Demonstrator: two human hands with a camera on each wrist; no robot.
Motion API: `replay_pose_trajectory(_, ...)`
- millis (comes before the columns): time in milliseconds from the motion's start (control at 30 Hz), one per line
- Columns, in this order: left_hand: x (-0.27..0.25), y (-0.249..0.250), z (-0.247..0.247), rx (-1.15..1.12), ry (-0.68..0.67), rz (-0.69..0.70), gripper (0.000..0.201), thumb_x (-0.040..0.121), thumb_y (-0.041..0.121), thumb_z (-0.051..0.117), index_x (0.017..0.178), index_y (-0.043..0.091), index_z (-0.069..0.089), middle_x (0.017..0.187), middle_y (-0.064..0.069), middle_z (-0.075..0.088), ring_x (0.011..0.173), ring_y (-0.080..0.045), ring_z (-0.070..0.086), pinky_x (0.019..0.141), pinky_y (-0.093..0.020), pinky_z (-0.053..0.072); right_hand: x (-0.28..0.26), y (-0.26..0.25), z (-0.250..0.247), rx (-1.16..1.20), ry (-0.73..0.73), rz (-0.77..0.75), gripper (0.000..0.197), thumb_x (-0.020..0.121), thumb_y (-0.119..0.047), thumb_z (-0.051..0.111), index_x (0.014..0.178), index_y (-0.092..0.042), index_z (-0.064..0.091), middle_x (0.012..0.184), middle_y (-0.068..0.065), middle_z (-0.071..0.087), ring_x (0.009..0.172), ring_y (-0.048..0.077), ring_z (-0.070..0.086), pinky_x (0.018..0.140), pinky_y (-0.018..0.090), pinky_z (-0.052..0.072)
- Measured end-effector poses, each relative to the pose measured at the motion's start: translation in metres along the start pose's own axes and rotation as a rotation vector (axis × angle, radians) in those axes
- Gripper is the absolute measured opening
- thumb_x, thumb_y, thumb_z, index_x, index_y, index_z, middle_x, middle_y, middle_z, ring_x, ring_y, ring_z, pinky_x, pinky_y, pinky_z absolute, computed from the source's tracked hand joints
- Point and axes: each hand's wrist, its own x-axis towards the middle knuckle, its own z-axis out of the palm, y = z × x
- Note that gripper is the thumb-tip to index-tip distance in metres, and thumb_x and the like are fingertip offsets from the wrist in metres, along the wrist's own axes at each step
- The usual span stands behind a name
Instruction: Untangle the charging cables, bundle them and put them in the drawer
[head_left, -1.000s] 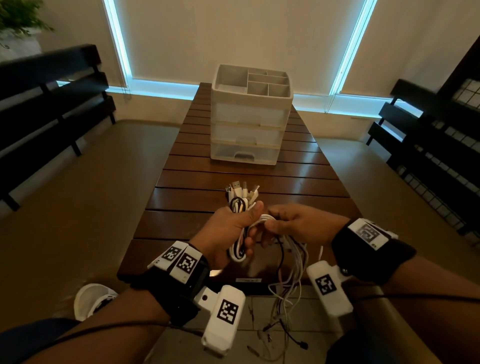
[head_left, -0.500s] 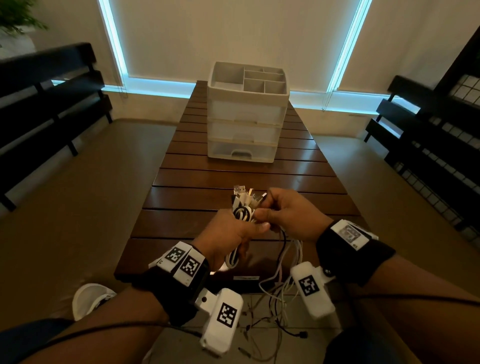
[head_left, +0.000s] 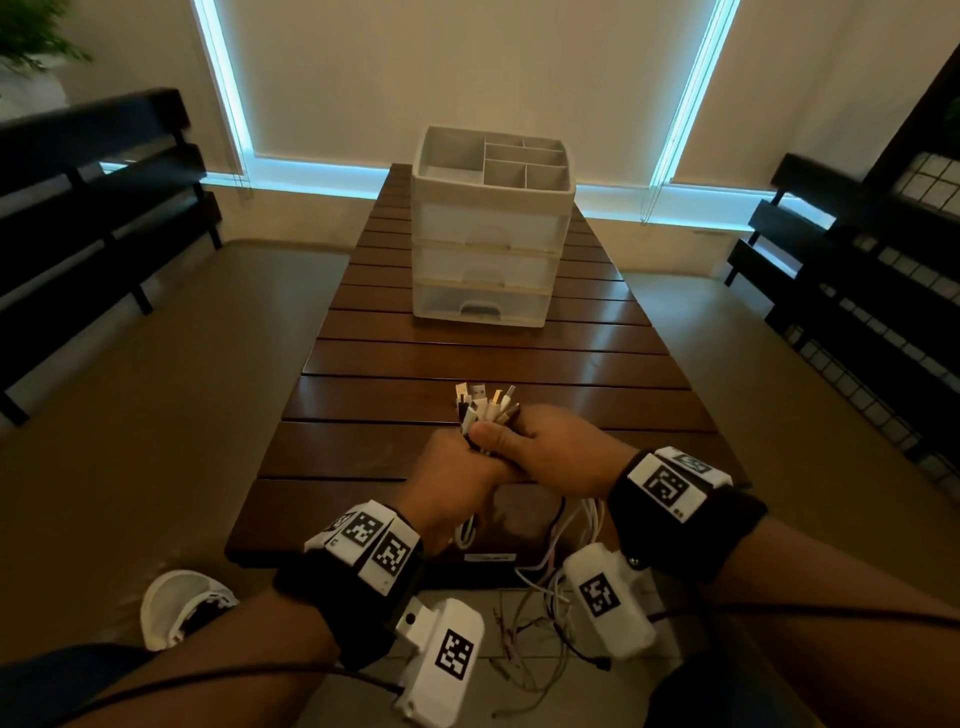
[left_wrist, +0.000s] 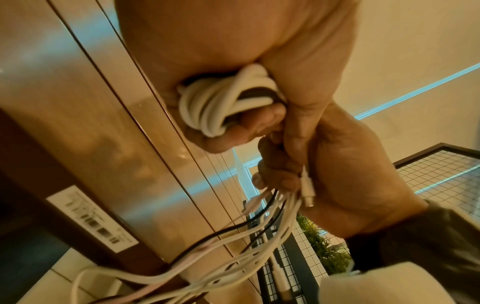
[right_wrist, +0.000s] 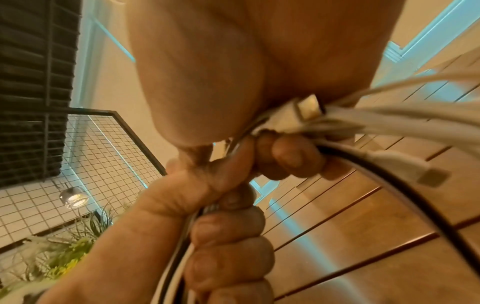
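Head view, hands: the left hand (head_left: 451, 486) and right hand (head_left: 545, 451) meet over the near end of the slatted table (head_left: 519, 364), both fists wrapped round the charging cables (head_left: 483, 408).
Head view, plugs: a cluster sticks up out of the fists; too crowded to count.
Head view, drawer unit (head_left: 485, 260): white plastic, three drawers, all closed, standing farther along the table, well apart from the hands.
Head view, label (head_left: 490, 557): on the table's near edge, writing too small to read.
Left wrist view: the coiled white loops (left_wrist: 221, 102) sit in the left palm; loose ends (left_wrist: 233, 246) hang below the right fist.
Right wrist view: fingers (right_wrist: 228, 232) curl round white and black leads; the grip hides their middle.
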Motion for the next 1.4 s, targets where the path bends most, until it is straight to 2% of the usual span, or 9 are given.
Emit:
replay_pose_trajectory(133,-0.002,-0.003,0.000,0.023,0.014,-0.004,0.009,0.084,0.001,0.066,0.087,0.009,0.069,0.055,-0.001,0.063,0.043,-0.014,0.055,0.045,-0.026,0.043,0.002,-0.003,-0.001,0.090,-0.036,0.016,0.041,0.096,-0.049,0.045,0.063,-0.029,0.058,0.064,-0.008,0.058,0.058,0.003,0.053,0.066,0.023,0.044)
replay_pose_trajectory(300,0.000,-0.004,-0.009,0.074,-0.029,0.033,0.019,0.083,0.004,0.068,0.097,0.016,0.071,0.089,-0.006,0.075,0.084,-0.023,0.072,0.077,-0.037,0.059,0.007,0.000,0.005,0.127,0.015,0.036,0.048,0.093,-0.050,0.051,0.084,-0.006,0.070,0.083,0.016,0.069,0.071,0.025,0.062,0.079,0.044,0.053)
replay_pose_trajectory(400,-0.001,-0.003,-0.015,0.149,-0.100,0.045,0.018,0.084,0.003,0.068,0.094,0.018,0.070,0.088,0.000,0.073,0.084,-0.013,0.070,0.072,-0.023,0.055,0.005,0.001,0.008,0.080,-0.004,0.016,0.047,0.094,-0.048,0.051,0.091,-0.005,0.071,0.089,0.017,0.070,0.083,0.030,0.065,0.082,0.044,0.052)
replay_pose_trajectory(567,-0.002,-0.004,-0.014,0.037,-0.145,-0.005,0.023,0.085,-0.010,0.056,0.100,0.005,0.066,0.071,-0.013,0.065,0.056,-0.023,0.062,0.054,-0.030,0.052,0.003,-0.001,0.005,0.088,0.002,0.010,0.044,0.091,-0.051,0.054,0.078,-0.012,0.068,0.076,0.009,0.068,0.064,0.012,0.059,0.064,0.028,0.049)
replay_pose_trajectory(733,-0.004,0.006,-0.010,-0.030,-0.103,0.042,0.008,0.091,0.008,0.062,0.084,0.004,0.065,0.048,0.000,0.055,0.040,-0.017,0.042,0.045,-0.028,0.041,-0.005,0.004,-0.006,0.426,0.002,0.054,0.062,0.077,-0.065,0.050,0.089,-0.006,0.062,0.071,0.012,0.060,0.053,0.016,0.050,0.049,0.023,0.044)
replay_pose_trajectory(933,0.004,0.004,-0.017,-0.154,0.032,0.050,0.032,0.088,0.027,0.069,0.077,-0.003,0.064,0.044,-0.006,0.044,0.039,-0.020,0.040,0.047,-0.031,0.042,-0.014,0.012,-0.021,0.683,-0.141,0.091,0.038,0.096,-0.041,0.043,0.108,-0.011,0.064,0.080,0.016,0.061,0.063,0.020,0.060,0.058,0.024,0.053)
replay_pose_trajectory(1100,0.006,0.007,-0.017,-0.240,0.096,0.038,0.038,0.090,0.024,0.067,0.052,0.015,0.065,0.042,-0.003,0.041,0.037,-0.018,0.038,0.045,-0.029,0.040,-0.019,0.011,-0.020,0.772,-0.234,0.167,0.043,0.099,-0.040,0.038,0.101,-0.002,0.060,0.074,0.013,0.060,0.069,0.024,0.064,0.067,0.030,0.055)
replay_pose_trajectory(1233,0.006,0.007,-0.017,-0.318,0.074,-0.020,0.035,0.089,0.027,0.067,0.059,0.010,0.061,0.044,-0.004,0.040,0.038,-0.018,0.039,0.046,-0.028,0.041,-0.019,0.005,-0.013,0.702,-0.122,0.117,0.035,0.103,-0.029,0.033,0.085,-0.006,0.052,0.063,0.008,0.041,0.053,0.015,0.047,0.055,0.023,0.047)
replay_pose_trajectory(1400,0.002,0.007,-0.014,-0.411,-0.036,-0.107,0.028,0.081,0.034,0.069,0.080,0.007,0.067,0.049,-0.003,0.043,0.039,-0.015,0.041,0.043,-0.026,0.041,-0.020,0.009,-0.003,0.777,-0.035,0.156,0.025,0.103,-0.024,0.037,0.101,-0.005,0.053,0.062,0.008,0.047,0.051,0.016,0.048,0.050,0.023,0.046)
